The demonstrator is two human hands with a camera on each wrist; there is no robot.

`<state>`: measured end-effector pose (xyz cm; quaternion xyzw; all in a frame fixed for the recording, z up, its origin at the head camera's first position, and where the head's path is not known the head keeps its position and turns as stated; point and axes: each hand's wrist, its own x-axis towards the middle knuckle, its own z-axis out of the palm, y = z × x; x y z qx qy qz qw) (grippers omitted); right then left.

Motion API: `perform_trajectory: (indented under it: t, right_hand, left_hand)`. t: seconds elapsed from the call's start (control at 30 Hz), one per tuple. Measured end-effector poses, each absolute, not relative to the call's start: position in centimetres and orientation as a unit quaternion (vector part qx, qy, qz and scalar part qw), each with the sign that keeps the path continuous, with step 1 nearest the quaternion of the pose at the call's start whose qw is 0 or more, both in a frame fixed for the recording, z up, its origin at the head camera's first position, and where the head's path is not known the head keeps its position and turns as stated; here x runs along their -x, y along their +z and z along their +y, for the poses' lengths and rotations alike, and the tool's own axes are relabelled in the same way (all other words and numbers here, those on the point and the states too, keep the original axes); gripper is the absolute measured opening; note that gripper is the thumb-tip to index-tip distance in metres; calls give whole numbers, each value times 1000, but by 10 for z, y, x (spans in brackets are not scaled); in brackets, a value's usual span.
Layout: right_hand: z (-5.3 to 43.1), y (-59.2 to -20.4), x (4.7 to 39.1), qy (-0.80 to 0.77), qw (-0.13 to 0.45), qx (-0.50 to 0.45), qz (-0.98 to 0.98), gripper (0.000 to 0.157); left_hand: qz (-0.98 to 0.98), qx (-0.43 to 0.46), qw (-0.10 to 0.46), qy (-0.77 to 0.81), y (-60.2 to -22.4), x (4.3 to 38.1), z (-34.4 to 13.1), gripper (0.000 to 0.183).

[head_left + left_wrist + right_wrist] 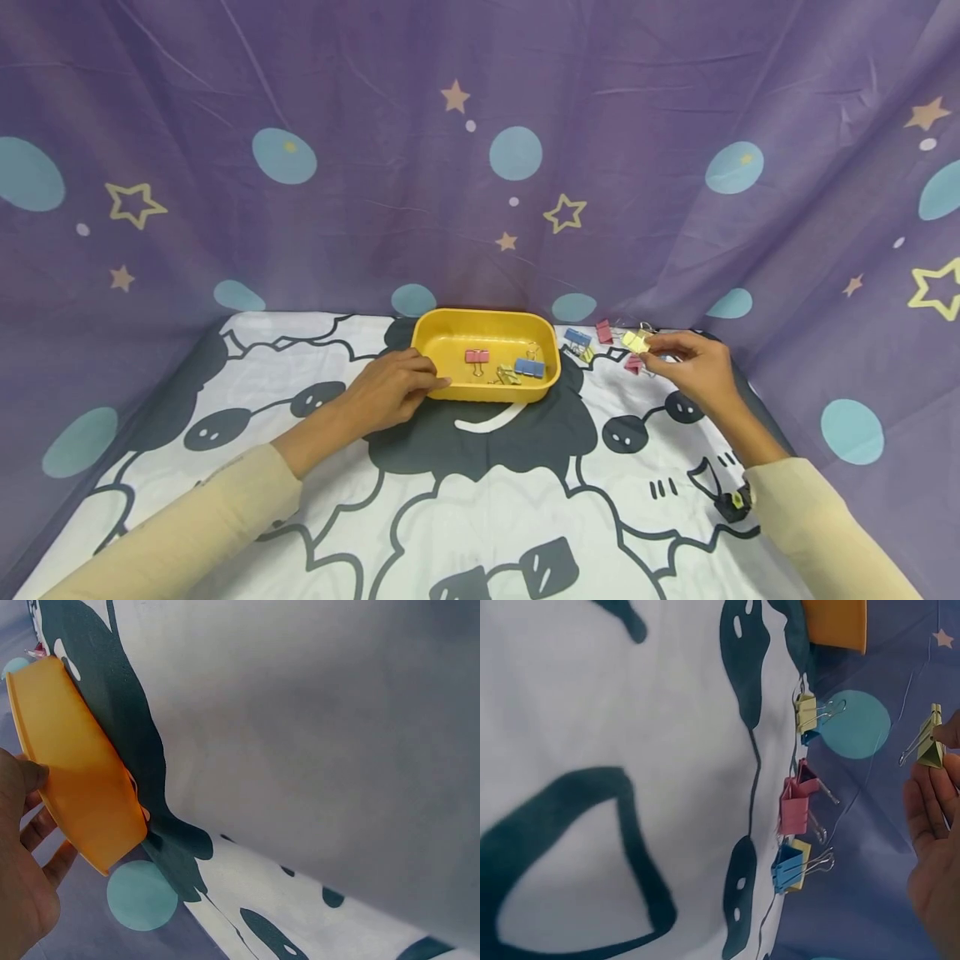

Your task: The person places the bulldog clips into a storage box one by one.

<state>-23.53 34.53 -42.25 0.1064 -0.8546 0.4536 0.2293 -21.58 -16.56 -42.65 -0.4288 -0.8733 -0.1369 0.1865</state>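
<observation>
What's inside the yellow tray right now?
The tray holds a pink clip, a blue clip and at least one yellow clip. The left hand covers its near left corner, and the floor directly beneath the clips is hidden.

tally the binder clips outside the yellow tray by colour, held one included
Pink clips: 2
Blue clips: 2
Yellow clips: 3, one of them held in the right fingers
Total: 7 visible
</observation>
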Motion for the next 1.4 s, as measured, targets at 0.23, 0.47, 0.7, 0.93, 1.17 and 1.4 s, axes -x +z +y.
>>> perform_trajectory:
  t: [0.23, 0.47, 0.7, 0.93, 1.17, 1.4]
  right_hand:
    - [337, -416, 239, 427, 223, -117, -868, 24]
    - [330, -415, 242, 426, 231, -151, -861, 18]
    - [319, -411, 242, 433, 226, -157, -858, 21]
    - [305, -409, 244, 456, 198, -145, -855, 20]
    - [292, -411, 252, 467, 212, -205, -834, 25]
    - [277, -406, 259, 439, 212, -209, -848, 20]
  left_hand:
    - [-871, 430, 191, -142, -427, 215, -166, 33]
    - [-871, 429, 193, -140, -429, 215, -166, 34]
    - [-870, 430, 198, -138, -430, 216, -166, 35]
    - [-872, 426, 195, -140, -430, 215, -165, 34]
    - [-872, 426, 196, -142, -429, 215, -166, 34]
    - [-874, 425, 191, -141, -428, 215, -166, 35]
